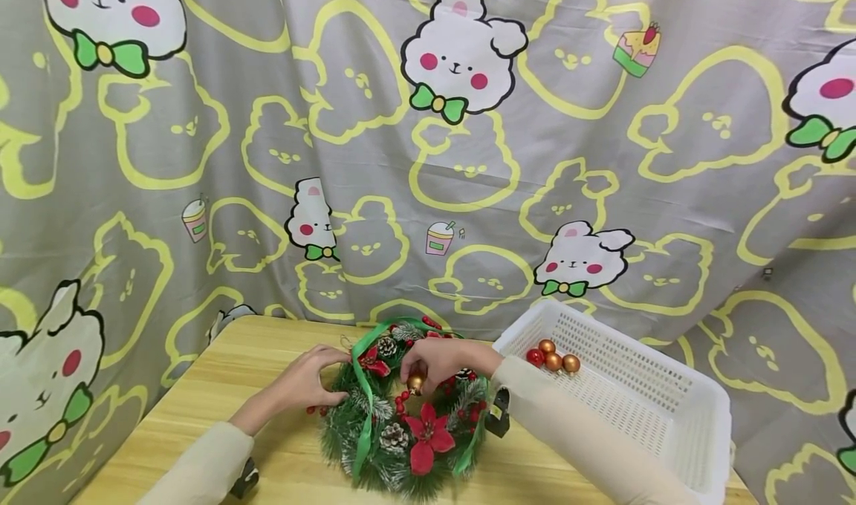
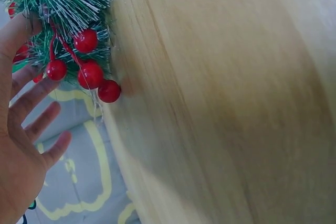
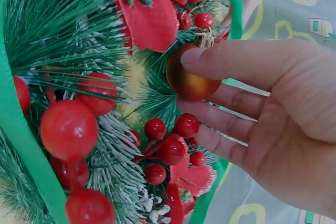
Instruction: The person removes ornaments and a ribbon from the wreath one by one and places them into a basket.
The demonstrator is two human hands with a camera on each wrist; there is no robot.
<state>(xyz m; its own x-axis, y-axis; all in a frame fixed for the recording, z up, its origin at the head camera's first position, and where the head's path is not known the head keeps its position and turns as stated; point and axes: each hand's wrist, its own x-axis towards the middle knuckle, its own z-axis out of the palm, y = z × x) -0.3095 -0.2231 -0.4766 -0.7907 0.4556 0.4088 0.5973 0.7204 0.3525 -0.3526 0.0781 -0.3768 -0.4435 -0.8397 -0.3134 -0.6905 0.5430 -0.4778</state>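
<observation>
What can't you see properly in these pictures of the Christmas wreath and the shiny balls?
- Wreath: head view, its near edge is cut off by the picture's bottom.
- Gold ball: right wrist view, the right hand hides part of it.
- Left hand: left wrist view, the edge cuts off the palm.
- Balls in the basket: head view, too small for detail.

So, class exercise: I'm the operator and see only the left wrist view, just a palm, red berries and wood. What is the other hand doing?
Observer: The right hand pinches a gold bauble at the wreath.
Operator: Are there more baubles anywhere?
Observer: Yes, four lie in the white basket: one red bauble and three gold ones.
Operator: And my left hand, where is it on the wreath?
Observer: The left hand rests on its left edge, beside the green ribbon.
</observation>
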